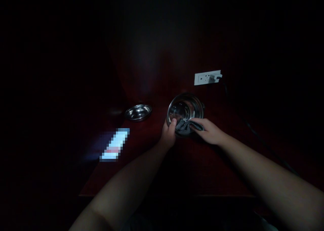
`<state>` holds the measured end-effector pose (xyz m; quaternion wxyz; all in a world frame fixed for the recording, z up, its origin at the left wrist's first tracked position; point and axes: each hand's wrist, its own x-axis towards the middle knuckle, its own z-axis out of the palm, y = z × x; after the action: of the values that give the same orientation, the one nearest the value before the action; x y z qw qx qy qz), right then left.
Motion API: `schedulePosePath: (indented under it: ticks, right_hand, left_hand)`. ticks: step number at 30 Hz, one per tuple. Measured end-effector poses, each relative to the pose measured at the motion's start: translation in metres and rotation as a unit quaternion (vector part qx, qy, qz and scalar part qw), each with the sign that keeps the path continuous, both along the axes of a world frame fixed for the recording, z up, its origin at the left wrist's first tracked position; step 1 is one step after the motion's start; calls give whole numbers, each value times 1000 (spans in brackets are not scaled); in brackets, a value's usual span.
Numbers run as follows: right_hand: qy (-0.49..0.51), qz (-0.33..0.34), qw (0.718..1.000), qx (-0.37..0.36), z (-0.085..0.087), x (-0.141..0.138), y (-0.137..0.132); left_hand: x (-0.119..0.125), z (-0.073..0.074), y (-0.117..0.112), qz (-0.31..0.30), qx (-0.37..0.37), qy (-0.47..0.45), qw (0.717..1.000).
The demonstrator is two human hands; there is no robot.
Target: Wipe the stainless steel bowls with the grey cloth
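A steel pot (pixel 186 106) stands tilted toward me on a dark red table (pixel 202 163). My left hand (pixel 168 135) grips its near left rim, thumb over the edge. My right hand (pixel 209 130) presses a grey patterned cloth (pixel 186 125) against the pot's near rim, fingers closed on the cloth. The room is very dark, so much of the pot's inside is hard to see.
A small steel bowl (pixel 138 112) sits left of the pot. A glowing, blurred rectangular screen (pixel 115 145) lies nearer on the left. A white wall socket (pixel 207 77) with a plug and a dark cable (pixel 253 130) is behind, at the right.
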<state>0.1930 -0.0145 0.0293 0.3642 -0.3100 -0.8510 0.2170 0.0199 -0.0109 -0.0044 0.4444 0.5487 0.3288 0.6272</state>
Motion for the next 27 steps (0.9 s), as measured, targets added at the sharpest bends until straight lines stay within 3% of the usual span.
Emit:
schedulePosePath:
  ticks: [7, 13, 17, 19, 21, 24, 26, 27]
  right_hand:
    - [12, -3, 1000, 6, 3, 0, -2]
    - [23, 2, 1000, 2, 2, 1, -3]
    - [31, -29, 999, 16, 3, 2, -2]
    - [70, -84, 993, 46, 4, 5, 0]
    - [137, -185, 967, 106, 5, 8, 3]
    - [233, -341, 887, 206, 8, 13, 5]
    - [254, -381, 856, 241, 11, 15, 4]
    - [251, -379, 855, 248, 11, 15, 2]
  left_hand:
    - [0, 3, -2, 17, -2, -6, 1000]
    - [1, -1, 0, -15, -46, -32, 998]
    - [2, -1, 0, -4, -55, -36, 998]
    - [2, 1, -2, -8, -57, -27, 998]
    - [2, 3, -4, -21, -59, -17, 998]
    - [3, 3, -5, -35, -56, -7, 998]
    - [3, 2, -5, -38, -54, -2, 998]
    - [3, 2, -5, -38, -54, 1, 998]
